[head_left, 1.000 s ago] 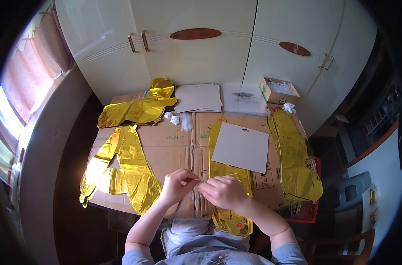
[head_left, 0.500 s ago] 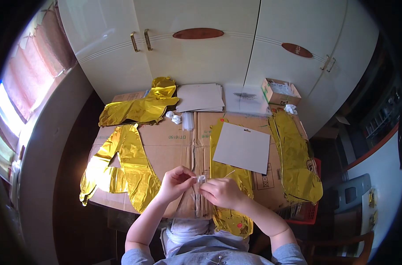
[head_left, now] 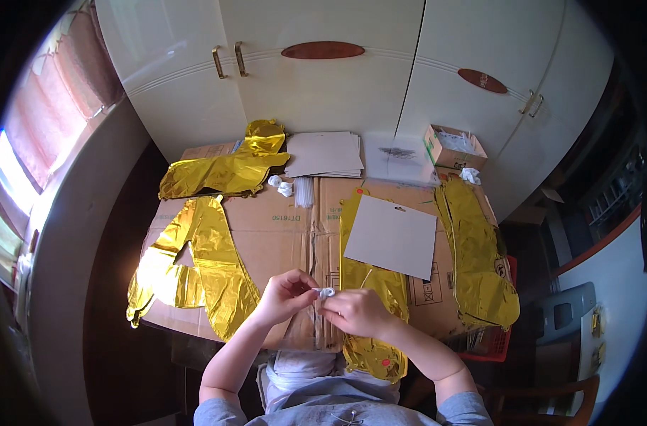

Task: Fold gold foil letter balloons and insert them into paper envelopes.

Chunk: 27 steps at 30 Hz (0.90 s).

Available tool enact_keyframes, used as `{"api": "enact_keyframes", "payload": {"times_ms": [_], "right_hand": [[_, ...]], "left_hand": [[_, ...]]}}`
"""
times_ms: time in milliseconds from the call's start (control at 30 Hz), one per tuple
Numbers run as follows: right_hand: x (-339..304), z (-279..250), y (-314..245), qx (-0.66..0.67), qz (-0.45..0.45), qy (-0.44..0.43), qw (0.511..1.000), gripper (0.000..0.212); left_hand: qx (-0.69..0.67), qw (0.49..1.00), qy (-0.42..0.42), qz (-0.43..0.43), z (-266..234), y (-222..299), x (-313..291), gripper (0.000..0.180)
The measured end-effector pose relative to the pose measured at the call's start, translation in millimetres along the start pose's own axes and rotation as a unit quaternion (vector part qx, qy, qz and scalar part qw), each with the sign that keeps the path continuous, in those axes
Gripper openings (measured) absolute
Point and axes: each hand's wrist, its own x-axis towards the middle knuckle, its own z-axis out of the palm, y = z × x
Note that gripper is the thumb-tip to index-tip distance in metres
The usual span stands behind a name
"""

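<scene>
My left hand pinches the end of a small coil of white ribbon-like strip between thumb and fingertips. Close beside it, my right hand has its fingers curled against the coil's other side. From behind the right hand a thin white straw-like stick points up; its lower part is hidden. Both hands are above the near middle of a cardboard sheet. Under the right hand lies a flat gold foil balloon, partly covered by a grey card with a hanging slot.
More gold foil balloons lie at left, far left and right. At the back are a card stack, a clear plastic sheet, a box, clear straws and white coils. A red basket sits lower right.
The white coil now shows as a rounder loop between my fingertips. The thin stick by my right hand stands steeper, and my hands have barely moved.
</scene>
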Motion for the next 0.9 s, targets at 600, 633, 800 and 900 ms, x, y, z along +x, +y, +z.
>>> {"api": "enact_keyframes", "payload": {"times_ms": [600, 633, 800, 900], "right_hand": [[6, -16, -9, 0.003, -0.040, 0.070, 0.997, 0.011], [9, -17, -6, 0.006, -0.022, 0.076, 0.997, 0.012], [1, -4, 4, -0.030, -0.007, 0.026, 0.999, 0.013], [1, -7, -7, 0.000, -0.042, 0.033, 0.999, 0.012]], "left_hand": [[0.080, 0.995, -0.029, -0.046, -7, 1, -4, 0.008], [0.063, 0.995, -0.068, -0.036, -9, 2, -6, 0.008], [-0.129, 0.987, -0.095, -0.031, -4, 14, -6, 0.010], [0.007, 0.999, -0.025, -0.029, -6, 6, -5, 0.009]]}}
